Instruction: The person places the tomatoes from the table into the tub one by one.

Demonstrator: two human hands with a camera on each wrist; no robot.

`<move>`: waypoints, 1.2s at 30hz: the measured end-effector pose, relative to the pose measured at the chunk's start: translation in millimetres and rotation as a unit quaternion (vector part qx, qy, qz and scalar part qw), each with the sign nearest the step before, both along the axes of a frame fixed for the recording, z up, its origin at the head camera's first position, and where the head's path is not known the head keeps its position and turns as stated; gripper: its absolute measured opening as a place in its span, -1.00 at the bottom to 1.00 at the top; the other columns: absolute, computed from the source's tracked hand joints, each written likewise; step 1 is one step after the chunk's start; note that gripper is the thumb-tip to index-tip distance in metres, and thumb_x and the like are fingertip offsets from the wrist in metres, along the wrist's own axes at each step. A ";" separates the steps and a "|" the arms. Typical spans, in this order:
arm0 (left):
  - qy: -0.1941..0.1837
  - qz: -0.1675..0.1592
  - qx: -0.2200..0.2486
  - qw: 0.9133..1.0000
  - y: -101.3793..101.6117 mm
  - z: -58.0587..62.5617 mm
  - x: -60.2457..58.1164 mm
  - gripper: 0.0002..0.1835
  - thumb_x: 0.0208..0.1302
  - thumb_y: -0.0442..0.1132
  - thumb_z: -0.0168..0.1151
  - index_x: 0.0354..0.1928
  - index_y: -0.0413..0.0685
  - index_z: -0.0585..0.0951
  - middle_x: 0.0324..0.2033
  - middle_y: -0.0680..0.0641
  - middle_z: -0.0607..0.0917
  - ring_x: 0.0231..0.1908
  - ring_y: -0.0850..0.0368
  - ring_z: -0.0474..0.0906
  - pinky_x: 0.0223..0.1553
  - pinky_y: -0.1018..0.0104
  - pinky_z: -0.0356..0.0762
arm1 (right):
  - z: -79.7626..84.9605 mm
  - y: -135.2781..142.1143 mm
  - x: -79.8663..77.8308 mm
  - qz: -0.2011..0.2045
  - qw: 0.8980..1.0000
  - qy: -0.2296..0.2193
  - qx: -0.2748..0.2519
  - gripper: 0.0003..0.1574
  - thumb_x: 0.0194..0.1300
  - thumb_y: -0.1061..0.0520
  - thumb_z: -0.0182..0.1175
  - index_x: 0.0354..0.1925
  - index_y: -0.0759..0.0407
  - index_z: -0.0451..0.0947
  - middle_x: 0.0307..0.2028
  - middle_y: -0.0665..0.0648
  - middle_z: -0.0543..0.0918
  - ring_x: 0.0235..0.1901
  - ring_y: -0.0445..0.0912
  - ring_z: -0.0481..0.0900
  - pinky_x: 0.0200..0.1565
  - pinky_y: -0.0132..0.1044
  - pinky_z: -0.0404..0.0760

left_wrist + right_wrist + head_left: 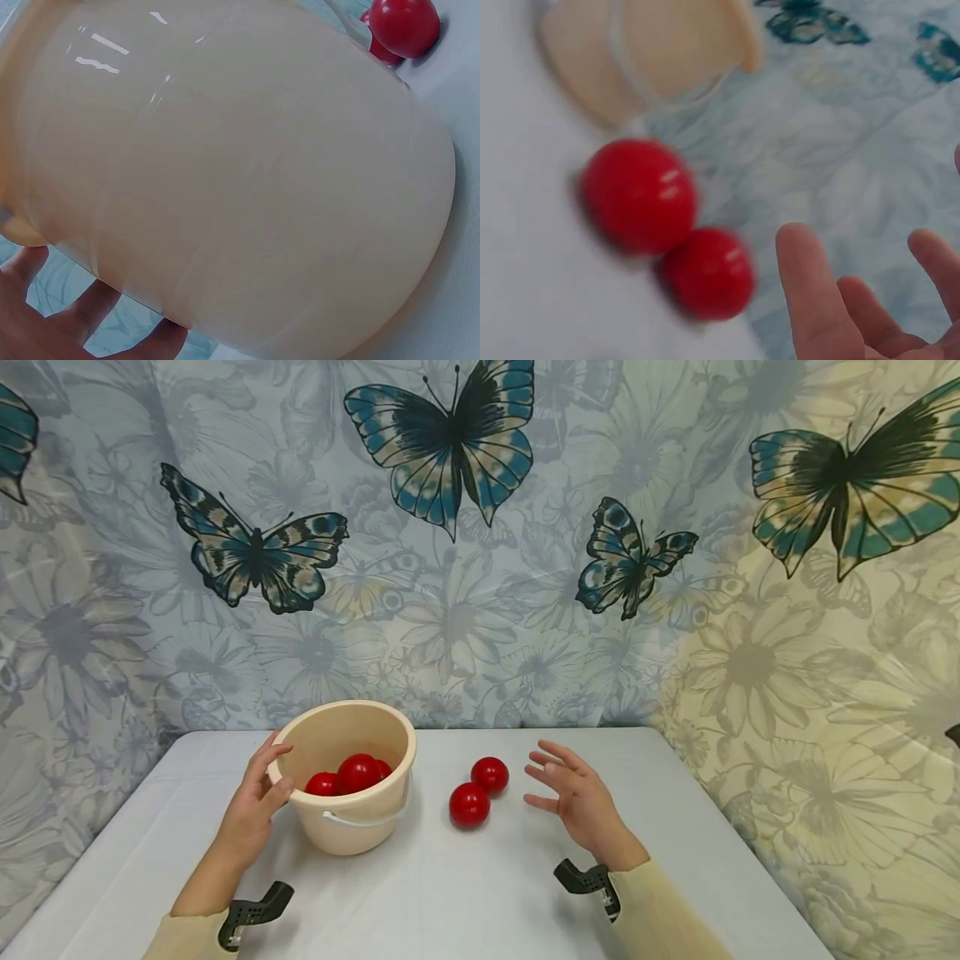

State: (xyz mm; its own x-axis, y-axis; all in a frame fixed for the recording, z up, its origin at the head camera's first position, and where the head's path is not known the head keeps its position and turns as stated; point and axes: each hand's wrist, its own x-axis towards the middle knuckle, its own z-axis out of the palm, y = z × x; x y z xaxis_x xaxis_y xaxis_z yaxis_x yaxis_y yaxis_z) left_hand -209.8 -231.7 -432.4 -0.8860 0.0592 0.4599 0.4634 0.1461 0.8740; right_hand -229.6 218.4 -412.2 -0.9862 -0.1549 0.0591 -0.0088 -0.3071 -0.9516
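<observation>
My left hand (pixel 251 802) holds the left side of a cream bucket (pixel 348 828), its fingers and thumb at the rim. In the left wrist view, the bucket wall (pixel 247 165) fills most of the picture, with fingers (pixel 90 307) against its edge. Several red balls (pixel 358 774) lie inside the bucket. Right of it, two glossy red balls (pixel 469 805) (pixel 490 775) sit side by side on the table. Beyond them my right hand (pixel 581 802) hovers with spread fingers, holding nothing. The right wrist view shows its fingers (pixel 810 285) apart from the red balls (pixel 639 196).
A white-covered table (pixel 450 902) carries everything. Behind it hangs a cloth (pixel 465 635) printed with flowers and butterflies, which also runs along the right side. The bucket's white handle (pixel 360 821) hangs down at its front.
</observation>
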 end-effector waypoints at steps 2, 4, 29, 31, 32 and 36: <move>-0.001 0.000 0.001 1.000 0.0 -0.9 -0.5 -0.52 0.48 -0.41 -0.07 0.38 -0.32 0.18 0.52 -0.28 -0.17 0.35 -0.56 -0.03 0.03 0.62 0.35 | -20.3 3.1 1.3 0.008 0.999 -0.024 0.024 -0.36 0.48 0.17 0.08 0.44 0.22 0.22 0.36 0.40 0.25 0.32 0.28 0.30 0.01 0.14 0.57; -0.001 -0.001 0.002 1.000 0.1 -1.4 -0.7 -0.52 0.48 -0.41 -0.06 0.38 -0.32 0.18 0.52 -0.28 -0.17 0.36 -0.56 -0.04 0.04 0.62 0.35 | -38.8 5.9 2.9 0.016 0.998 -0.052 0.032 -0.33 0.48 0.20 0.09 0.46 0.27 0.18 0.37 0.45 0.21 0.32 0.28 0.30 0.02 0.13 0.57; 0.005 0.000 -0.003 1.000 -0.2 1.7 -0.8 -0.52 0.51 -0.36 -0.07 0.38 -0.33 0.17 0.53 -0.22 -0.16 0.34 -0.56 -0.01 0.05 0.61 0.34 | -68.1 -19.2 2.6 0.102 0.989 -0.001 0.108 -0.35 0.46 0.28 0.07 0.44 0.31 0.22 0.39 0.42 0.25 0.36 0.30 0.23 -0.01 0.13 0.59; 0.003 0.002 -0.004 1.000 0.0 1.6 -0.8 -0.52 0.50 -0.37 -0.07 0.38 -0.33 0.17 0.53 -0.20 -0.16 0.34 -0.55 0.00 0.05 0.61 0.34 | -68.9 -21.7 1.6 0.105 0.988 0.000 0.112 -0.36 0.46 0.28 0.07 0.44 0.27 0.24 0.39 0.39 0.26 0.35 0.30 0.24 -0.02 0.13 0.60; 0.003 0.002 -0.004 1.000 0.2 1.5 -0.7 -0.52 0.50 -0.38 -0.08 0.38 -0.32 0.17 0.53 -0.20 -0.16 0.34 -0.56 0.00 0.05 0.60 0.35 | -69.5 -23.1 1.0 0.108 0.987 0.004 0.116 -0.36 0.46 0.27 0.07 0.44 0.27 0.25 0.39 0.39 0.27 0.35 0.31 0.24 -0.03 0.13 0.60; 0.001 0.003 -0.005 1.000 0.4 0.8 -0.4 -0.52 0.50 -0.39 -0.09 0.38 -0.32 0.16 0.53 -0.21 -0.16 0.34 -0.56 0.01 0.05 0.59 0.35 | -71.5 -28.7 0.1 0.115 0.985 0.007 0.132 -0.35 0.45 0.24 0.12 0.44 0.24 0.27 0.38 0.35 0.30 0.33 0.29 0.28 -0.05 0.11 0.61</move>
State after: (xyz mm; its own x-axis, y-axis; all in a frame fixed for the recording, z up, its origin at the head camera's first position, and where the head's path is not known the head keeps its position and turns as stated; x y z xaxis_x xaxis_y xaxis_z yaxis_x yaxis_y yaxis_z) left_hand -210.3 -231.4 -431.7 -0.8851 0.0581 0.4618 0.4649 0.1572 0.8713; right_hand -229.5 189.7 -483.7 -0.9225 -0.3860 0.0012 0.0177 -0.0455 -0.9988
